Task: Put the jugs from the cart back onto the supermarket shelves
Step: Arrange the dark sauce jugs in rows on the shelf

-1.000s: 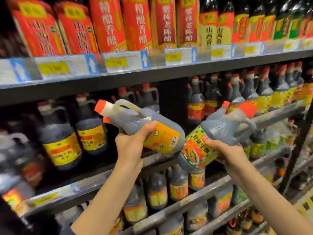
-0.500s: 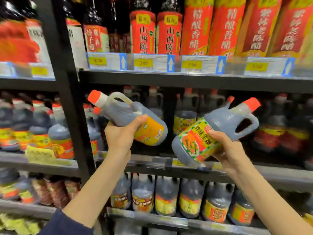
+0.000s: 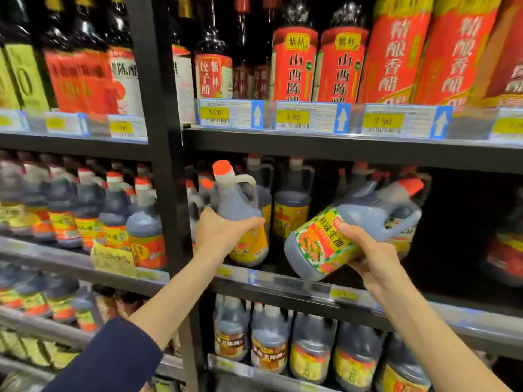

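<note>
**Head view: left jug turned upright at the middle shelf, right jug yet to follow**

Head camera shows the main change in the left hand (image 3: 223,236). A second ago it held its yellow-label soy sauce jug (image 3: 240,219) nearly on its side, cap pointing left. Now that jug stands close to upright, orange cap on top, and sits in over the front lip of the middle shelf (image 3: 283,281), just in front of the row of matching jugs (image 3: 291,205) already stocked there. The fingers are wrapped tight around its body above the label; whether its base touches the shelf board is hidden by the hand and wrist.

The right hand (image 3: 368,250) has changed little. It is clamped around the lower body of the green-and-red-label soy sauce jug (image 3: 348,230), which lies tilted, cap up and to the right, held in the air in front of the shelf edge and not resting on anything.

The view has also swung left: the black shelf upright (image 3: 158,137) now runs down the middle and the price tags (image 3: 311,117) on the upper rail read clearly.

For the task, the left jug looks nearly placed; it likely needs only lowering and releasing. The right jug must be tipped upright and given a slot, probably the dark gap further right. The cart is out of sight.
</note>
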Action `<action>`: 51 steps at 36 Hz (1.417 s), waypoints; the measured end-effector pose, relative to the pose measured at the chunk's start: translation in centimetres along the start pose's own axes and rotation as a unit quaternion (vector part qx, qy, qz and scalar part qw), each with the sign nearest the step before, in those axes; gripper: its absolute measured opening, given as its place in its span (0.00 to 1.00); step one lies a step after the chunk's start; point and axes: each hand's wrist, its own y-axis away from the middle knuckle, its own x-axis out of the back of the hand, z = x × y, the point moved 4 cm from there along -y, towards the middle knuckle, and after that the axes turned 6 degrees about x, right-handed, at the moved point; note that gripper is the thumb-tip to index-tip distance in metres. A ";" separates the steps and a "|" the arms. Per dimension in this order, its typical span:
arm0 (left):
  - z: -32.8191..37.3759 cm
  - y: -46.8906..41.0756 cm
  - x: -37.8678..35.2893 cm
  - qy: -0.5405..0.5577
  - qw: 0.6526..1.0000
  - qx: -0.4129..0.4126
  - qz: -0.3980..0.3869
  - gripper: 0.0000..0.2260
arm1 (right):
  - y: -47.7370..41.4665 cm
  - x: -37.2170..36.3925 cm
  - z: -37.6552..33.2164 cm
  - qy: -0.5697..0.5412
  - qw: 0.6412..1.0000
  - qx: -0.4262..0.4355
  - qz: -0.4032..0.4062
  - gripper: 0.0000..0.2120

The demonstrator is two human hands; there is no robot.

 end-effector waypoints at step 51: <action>-1.3 4.0 -8.7 -0.195 0.937 -0.243 -0.160 0.29 | -3.9 -2.9 1.5 0.210 0.962 0.013 -0.174 0.29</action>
